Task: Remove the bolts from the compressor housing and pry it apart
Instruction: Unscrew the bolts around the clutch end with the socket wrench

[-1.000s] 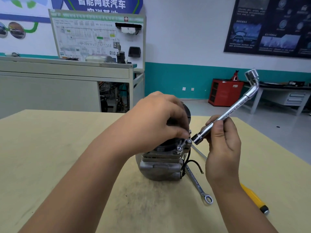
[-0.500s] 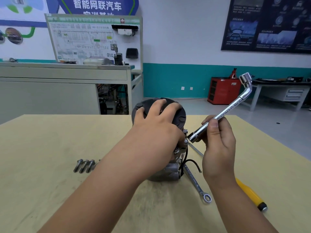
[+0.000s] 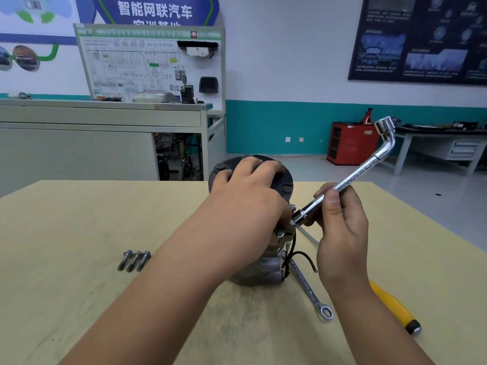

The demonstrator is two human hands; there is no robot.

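Chrome L-shaped socket wrench [image 3: 358, 173] sat in the right hand [image 3: 342, 233], its grip closed round the shaft and the lower socket meeting a seated flange bolt [image 3: 292, 223]. The left hand [image 3: 247, 206] clamped its grip over the grey metal compressor housing [image 3: 263, 272], midway between the pale wooden worktop [image 3: 79, 227] edges (likely to stop it turning). Three loose silver bolts [image 3: 134, 260] lay leftward, parked clear.
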